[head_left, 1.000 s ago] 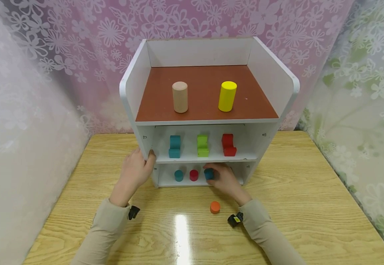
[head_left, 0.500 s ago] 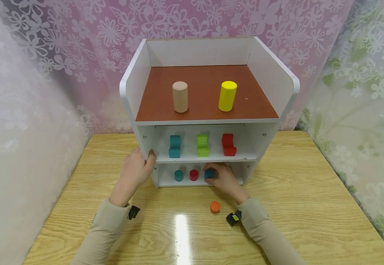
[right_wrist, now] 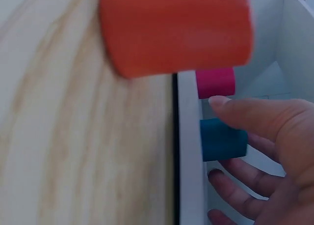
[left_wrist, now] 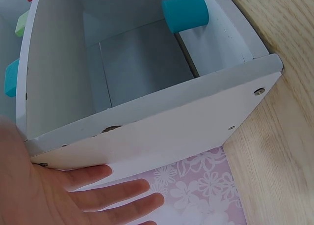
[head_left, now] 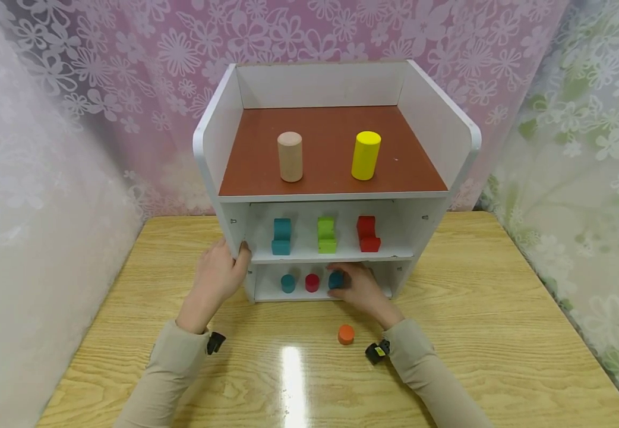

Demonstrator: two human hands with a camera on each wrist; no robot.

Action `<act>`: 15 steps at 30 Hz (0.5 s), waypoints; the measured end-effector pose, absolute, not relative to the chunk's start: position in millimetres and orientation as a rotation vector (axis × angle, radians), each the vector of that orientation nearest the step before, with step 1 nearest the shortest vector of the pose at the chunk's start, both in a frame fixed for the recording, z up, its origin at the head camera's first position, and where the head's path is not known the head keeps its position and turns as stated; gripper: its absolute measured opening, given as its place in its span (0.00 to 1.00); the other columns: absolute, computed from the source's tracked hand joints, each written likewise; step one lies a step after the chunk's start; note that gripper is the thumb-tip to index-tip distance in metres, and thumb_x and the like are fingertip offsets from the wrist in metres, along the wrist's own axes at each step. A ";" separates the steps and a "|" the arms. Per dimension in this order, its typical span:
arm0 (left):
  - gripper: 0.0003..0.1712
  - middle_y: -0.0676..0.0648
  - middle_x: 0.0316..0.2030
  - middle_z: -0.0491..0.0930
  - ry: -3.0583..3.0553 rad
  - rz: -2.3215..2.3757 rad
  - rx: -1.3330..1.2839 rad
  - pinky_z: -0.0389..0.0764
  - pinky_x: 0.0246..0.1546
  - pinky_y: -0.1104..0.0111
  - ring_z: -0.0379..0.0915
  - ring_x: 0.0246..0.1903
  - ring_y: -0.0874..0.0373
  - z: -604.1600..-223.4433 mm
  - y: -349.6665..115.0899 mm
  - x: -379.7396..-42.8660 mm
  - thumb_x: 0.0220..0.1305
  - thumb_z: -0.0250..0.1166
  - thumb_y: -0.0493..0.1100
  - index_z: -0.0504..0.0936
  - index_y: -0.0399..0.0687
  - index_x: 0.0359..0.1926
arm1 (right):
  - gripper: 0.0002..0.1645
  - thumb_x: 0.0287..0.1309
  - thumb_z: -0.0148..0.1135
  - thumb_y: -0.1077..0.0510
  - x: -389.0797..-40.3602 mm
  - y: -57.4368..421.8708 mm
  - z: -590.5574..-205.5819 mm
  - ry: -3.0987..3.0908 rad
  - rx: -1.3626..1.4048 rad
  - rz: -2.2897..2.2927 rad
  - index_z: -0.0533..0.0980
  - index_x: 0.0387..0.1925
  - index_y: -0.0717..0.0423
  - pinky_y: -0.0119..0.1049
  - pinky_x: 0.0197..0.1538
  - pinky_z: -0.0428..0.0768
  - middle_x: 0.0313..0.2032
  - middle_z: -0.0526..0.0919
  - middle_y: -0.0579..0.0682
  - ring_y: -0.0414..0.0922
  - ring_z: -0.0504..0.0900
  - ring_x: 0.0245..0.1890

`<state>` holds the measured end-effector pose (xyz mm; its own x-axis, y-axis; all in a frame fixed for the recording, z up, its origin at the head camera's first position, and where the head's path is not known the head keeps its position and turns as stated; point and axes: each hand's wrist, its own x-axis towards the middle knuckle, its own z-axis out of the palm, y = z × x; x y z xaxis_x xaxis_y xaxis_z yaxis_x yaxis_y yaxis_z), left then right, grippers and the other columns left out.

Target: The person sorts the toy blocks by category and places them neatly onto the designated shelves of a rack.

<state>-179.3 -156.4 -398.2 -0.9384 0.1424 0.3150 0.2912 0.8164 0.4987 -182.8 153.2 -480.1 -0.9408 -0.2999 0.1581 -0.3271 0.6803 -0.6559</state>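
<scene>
A white shelf unit [head_left: 438, 113] stands on the table. My left hand [head_left: 218, 270] holds its left side panel, thumb hooked over the front edge; in the left wrist view its fingers [left_wrist: 110, 195] lie extended along the outside. On the bottom shelf, my right hand [head_left: 360, 288] curls its thumb and fingers around a blue cylinder block [head_left: 335, 279]. The right wrist view shows the thumb at one side of this block and fingers at the other; how firmly they press is unclear. A red cylinder [head_left: 312, 283] and a teal cylinder [head_left: 288, 283] stand to its left.
An orange cylinder [head_left: 346, 334] stands on the wooden table [head_left: 502, 333], near my right wrist. The middle shelf bears teal [head_left: 281, 236], green [head_left: 327, 235] and red [head_left: 368, 234] curved blocks. A plain wooden cylinder [head_left: 290, 157] and a yellow cylinder [head_left: 366, 156] stand on top.
The blue cylinder, tilted slightly before, now looks more upright between my right fingers. My right wrist has shifted slightly left; my left hand keeps its place on the shelf unit.
</scene>
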 end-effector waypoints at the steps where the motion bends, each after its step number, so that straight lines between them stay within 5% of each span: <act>1: 0.29 0.36 0.45 0.81 -2.737 -0.815 -0.332 0.75 0.33 0.51 0.77 0.39 0.42 -398.1 -156.4 -179.3 0.73 0.44 0.51 0.72 0.36 0.64 | 0.29 0.48 0.77 0.61 -182.3 153.3 -479.0 -2.847 0.532 1.117 0.79 0.54 0.54 0.51 0.56 0.74 0.52 0.82 0.53 0.53 0.77 0.51; 15: 0.28 0.38 0.40 0.80 -2.745 -0.812 -0.336 0.73 0.29 0.55 0.76 0.37 0.45 -396.9 -156.6 -179.8 0.73 0.44 0.50 0.75 0.37 0.61 | 0.24 0.55 0.71 0.56 -157.4 162.0 -452.4 -2.742 0.735 0.965 0.79 0.54 0.59 0.54 0.57 0.74 0.55 0.80 0.55 0.55 0.76 0.56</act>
